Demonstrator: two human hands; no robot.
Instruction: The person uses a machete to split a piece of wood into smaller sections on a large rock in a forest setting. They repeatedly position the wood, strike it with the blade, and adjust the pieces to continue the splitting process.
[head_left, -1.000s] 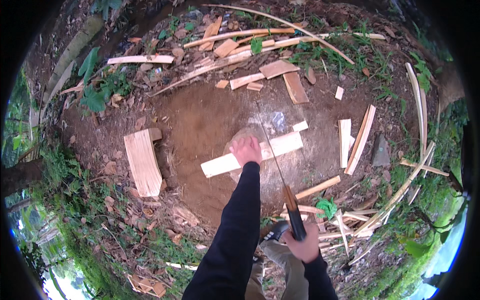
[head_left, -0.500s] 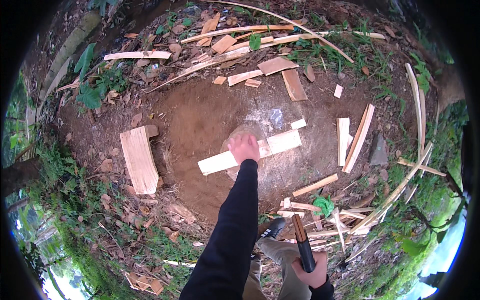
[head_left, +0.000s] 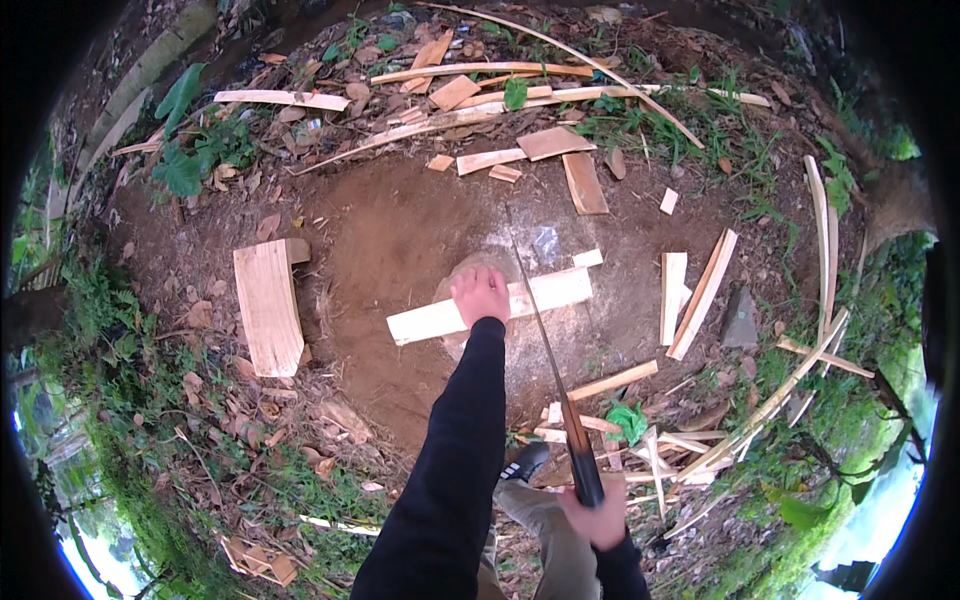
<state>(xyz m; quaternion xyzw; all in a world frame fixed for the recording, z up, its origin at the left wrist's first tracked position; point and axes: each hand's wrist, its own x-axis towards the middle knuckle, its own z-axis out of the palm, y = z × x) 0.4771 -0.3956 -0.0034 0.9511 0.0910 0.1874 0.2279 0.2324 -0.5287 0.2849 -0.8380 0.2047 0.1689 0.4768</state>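
A pale wooden board [head_left: 550,293] lies across a round stump [head_left: 455,345] on the ground. My left hand [head_left: 480,296] bears down on it near its middle, fingers curled over the far edge. In my right hand [head_left: 596,510], at the lower right, is the dark handle of a handsaw [head_left: 552,352]. The saw's long thin blade runs away from me and crosses the board just right of my left hand. Whether its teeth have entered the wood cannot be made out. A small offcut [head_left: 588,258] lies by the board's right end.
A thick wooden block [head_left: 268,310] rests on the soil at left. Loose slats [head_left: 700,295] lie to the right, near a grey stone [head_left: 740,320]. Long strips [head_left: 480,70] stretch across the far side. A green plastic scrap [head_left: 627,423] sits among offcuts near my foot.
My right hand has moved slightly up and left in view, carrying the saw, whose blade now reaches farther beyond the board. My left hand keeps its place on the board.
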